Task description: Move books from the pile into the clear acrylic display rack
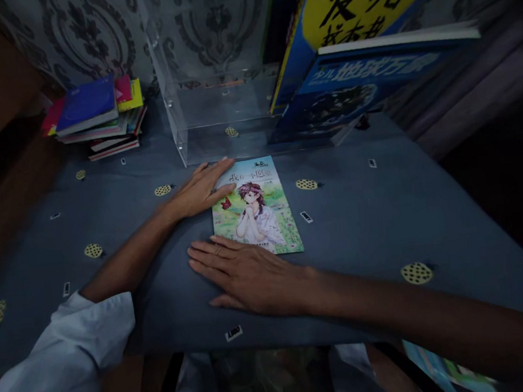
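A thin paperback book (263, 214) lies face up on the table, its cover showing a drawn figure with clasped hands in a flower field. My left hand (206, 188) rests flat over its upper left corner, fingers stretched out. Along the lower left edge of the book lies my right hand (246, 273), palm down with the fingers extended, covering the bottom left corner. Neither hand is wrapped round anything.
Behind the book stands a clear acrylic rack (175, 124) holding a large blue book (353, 91) and a yellow-and-blue book (357, 2) on its right. A stack of books (88, 109) sits at the back left. A pineapple-print cloth (350, 230) covers the table.
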A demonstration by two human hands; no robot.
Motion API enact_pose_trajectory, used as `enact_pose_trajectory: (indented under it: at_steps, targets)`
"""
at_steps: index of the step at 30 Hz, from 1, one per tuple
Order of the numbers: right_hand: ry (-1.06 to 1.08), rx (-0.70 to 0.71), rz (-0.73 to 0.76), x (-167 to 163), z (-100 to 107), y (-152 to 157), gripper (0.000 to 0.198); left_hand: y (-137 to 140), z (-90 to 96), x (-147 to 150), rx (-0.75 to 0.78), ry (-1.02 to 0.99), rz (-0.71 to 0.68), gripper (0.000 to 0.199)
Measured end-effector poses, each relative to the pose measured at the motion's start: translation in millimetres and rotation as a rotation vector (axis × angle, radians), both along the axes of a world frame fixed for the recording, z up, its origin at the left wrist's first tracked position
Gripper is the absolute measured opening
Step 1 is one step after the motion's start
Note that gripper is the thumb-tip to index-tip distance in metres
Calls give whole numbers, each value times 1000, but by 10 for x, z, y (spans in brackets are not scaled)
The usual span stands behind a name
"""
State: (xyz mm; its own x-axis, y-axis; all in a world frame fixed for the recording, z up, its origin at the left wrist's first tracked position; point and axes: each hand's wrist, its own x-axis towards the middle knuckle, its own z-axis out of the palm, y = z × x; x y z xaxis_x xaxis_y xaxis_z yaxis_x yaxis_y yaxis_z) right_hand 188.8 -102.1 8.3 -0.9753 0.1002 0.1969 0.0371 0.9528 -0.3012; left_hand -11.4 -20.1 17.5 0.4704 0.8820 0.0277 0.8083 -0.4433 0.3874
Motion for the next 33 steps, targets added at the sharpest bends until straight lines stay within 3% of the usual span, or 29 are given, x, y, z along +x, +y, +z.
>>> enact_pose_trajectory:
  at_steps: [5,9,17,26,33]
  targets:
    - [22,-89,-8,155,11,-89,67,-20,-16,-8,8,47,-23,78]
    - [-22,-150,-117,327,4,-133,75,-12,-22,-11,19,50,-24,78]
    - [0,-125,-278,726,-71,-164,84,-13,-19,-11,29,56,-24,80]
    - [10,-117,-413,980,-128,-67,83,-30,-9,15,43,108,-22,70]
    - [6,-128,-464,988,-136,122,74,-227,4,168,80,229,-79,77]
